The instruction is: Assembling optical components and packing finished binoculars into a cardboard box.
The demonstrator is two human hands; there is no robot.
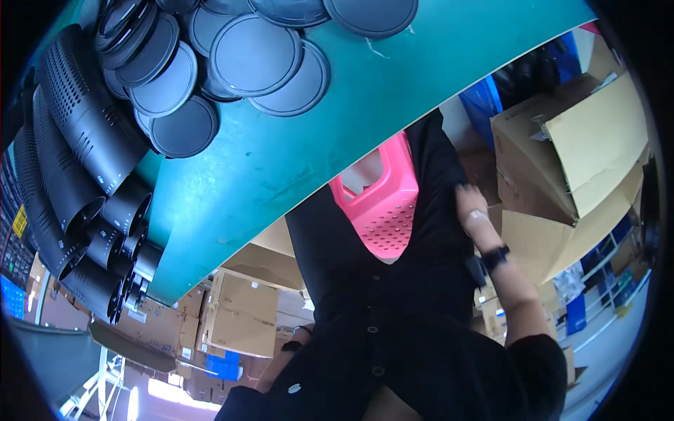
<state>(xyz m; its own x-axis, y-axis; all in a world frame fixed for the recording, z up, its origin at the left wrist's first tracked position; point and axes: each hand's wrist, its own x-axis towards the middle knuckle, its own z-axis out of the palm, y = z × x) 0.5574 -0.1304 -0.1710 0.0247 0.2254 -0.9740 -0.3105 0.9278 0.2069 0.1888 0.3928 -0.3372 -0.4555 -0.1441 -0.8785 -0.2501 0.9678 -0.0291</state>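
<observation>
My right hand is beside my right thigh, low by the side of the pink stool. Its fingers are loosely bent and apart, with nothing visible in them; a pale patch shows near the wrist, and a dark watch is strapped above it. At my left hip, my left hand is mostly hidden by my dark clothing, so its fingers cannot be made out. Neither hand touches the table. Round dark discs with raised rims lie piled on the green tabletop, beyond both hands.
Black perforated tubes are stacked along the table's left end. Open cardboard boxes stand at the right, close to my right arm, beside a blue bin. More cartons sit beyond the table's near edge at the left.
</observation>
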